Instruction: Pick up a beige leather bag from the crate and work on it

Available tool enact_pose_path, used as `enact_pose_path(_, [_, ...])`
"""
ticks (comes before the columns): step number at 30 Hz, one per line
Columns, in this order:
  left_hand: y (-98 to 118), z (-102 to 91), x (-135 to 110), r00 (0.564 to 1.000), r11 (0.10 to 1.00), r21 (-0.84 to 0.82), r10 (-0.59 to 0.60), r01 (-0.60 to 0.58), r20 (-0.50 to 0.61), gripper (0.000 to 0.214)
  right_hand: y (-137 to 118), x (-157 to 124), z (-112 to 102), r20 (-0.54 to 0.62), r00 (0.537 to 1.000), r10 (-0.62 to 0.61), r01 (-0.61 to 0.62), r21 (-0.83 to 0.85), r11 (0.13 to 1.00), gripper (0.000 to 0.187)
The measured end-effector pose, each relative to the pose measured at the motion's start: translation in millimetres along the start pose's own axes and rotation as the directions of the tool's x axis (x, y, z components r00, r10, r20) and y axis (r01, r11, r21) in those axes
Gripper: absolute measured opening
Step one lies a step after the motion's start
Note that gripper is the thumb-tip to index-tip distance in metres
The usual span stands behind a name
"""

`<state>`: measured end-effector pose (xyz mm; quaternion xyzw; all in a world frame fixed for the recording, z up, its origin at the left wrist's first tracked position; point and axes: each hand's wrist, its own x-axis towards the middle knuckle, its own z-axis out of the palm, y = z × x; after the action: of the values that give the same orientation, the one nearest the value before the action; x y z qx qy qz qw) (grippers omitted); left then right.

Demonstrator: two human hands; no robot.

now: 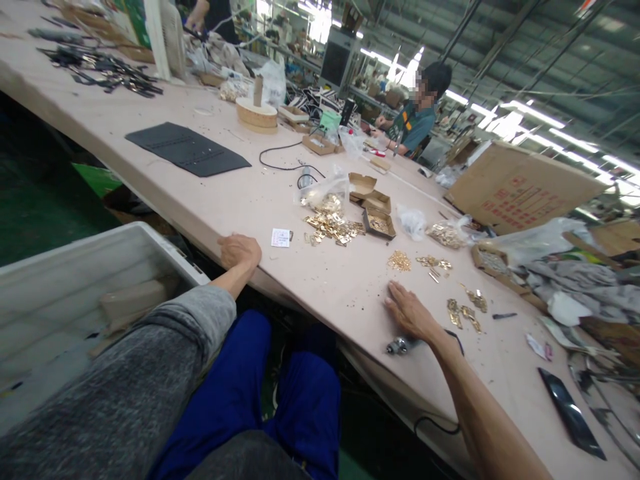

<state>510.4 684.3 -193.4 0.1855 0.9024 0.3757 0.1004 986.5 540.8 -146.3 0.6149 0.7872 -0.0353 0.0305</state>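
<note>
My left hand (240,252) rests at the near edge of the table (320,287), its fingers curled in with nothing visible in them. A small white printed label (282,238) lies a little to its right. Flat on the tabletop, fingers stretched out, is my right hand (407,310). Just below it lies a metal-tipped power screwdriver (399,345), partly hidden by my wrist. Beyond that hand is a small pile of gold pieces (399,261), with gold metal buckles (467,313) to the right. A larger heap of gold metal parts (334,228) spills from a plastic bag.
Small cardboard boxes (379,222) stand behind the heap. A black mat (187,148) lies at left, a white crate (95,250) stands below the edge, and a large carton (525,187) is at right. A phone-like black object (571,412) lies lower right. A co-worker (420,117) sits across.
</note>
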Motion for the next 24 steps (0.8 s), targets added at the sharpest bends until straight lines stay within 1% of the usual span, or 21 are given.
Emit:
enact_pose_path(3, [0, 0.6, 1, 1.0, 1.0, 0.0, 0.003, -0.003, 0.017, 0.037, 9, -5, 0, -0.058, 0.998, 0.011, -0.009, 0.021, 1.0, 0.073])
enact_pose_path(5, [0, -0.3, 1, 1.0, 1.0, -0.001, 0.005, -0.005, 0.03, 0.035, 16, -2, -1, -0.102, 0.994, 0.026, -0.024, 0.027, 0.999, 0.073])
enact_pose_path(6, [0, -1.3, 1, 0.999, 1.0, -0.001, 0.006, -0.006, 0.032, 0.034, 18, 1, -1, -0.107, 0.994, 0.028, -0.025, 0.029, 0.999, 0.073])
enact_pose_path(9, [1, -4.8, -1, 1.0, 1.0, -0.006, 0.002, -0.002, 0.024, 0.034, 21, 10, -2, -0.062, 0.998, 0.001, 0.0, 0.021, 1.0, 0.071])
enact_pose_path(11, [3, -6.2, -2, 1.0, 1.0, -0.008, -0.004, 0.004, 0.013, 0.034, 21, 11, -1, -0.023, 1.0, -0.017, 0.017, -0.004, 1.0, 0.069])
enact_pose_path(13, [3, -6.1, -2, 1.0, 1.0, -0.006, -0.011, 0.011, -0.002, 0.035, 21, 5, -1, -0.009, 1.0, -0.003, 0.003, -0.03, 1.0, 0.066])
enact_pose_path(16, [3, -4.4, -3, 0.999, 1.0, 0.0, -0.018, 0.018, -0.026, 0.034, 15, -10, -1, -0.034, 0.999, 0.034, -0.036, -0.051, 0.998, 0.067])
enact_pose_path(18, [3, -3.6, -4, 0.999, 1.0, 0.0, -0.016, 0.016, -0.031, 0.034, 6, -21, -1, -0.028, 0.999, 0.019, -0.02, -0.044, 0.999, 0.068])
enact_pose_path(21, [2, -4.3, -4, 1.0, 1.0, -0.006, -0.008, 0.008, -0.012, 0.035, -9, -35, -2, 0.014, 0.999, -0.039, 0.04, -0.011, 0.999, 0.067])
enact_pose_path(22, [2, -4.6, -4, 1.0, 1.0, -0.007, -0.008, 0.008, -0.005, 0.034, -11, -38, -2, 0.019, 0.999, -0.05, 0.05, 0.002, 0.999, 0.067])
enact_pose_path(24, [2, -5.2, -4, 1.0, 1.0, -0.007, -0.008, 0.008, 0.003, 0.034, -9, -41, -4, -0.009, 0.999, -0.041, 0.042, 0.026, 0.999, 0.068])
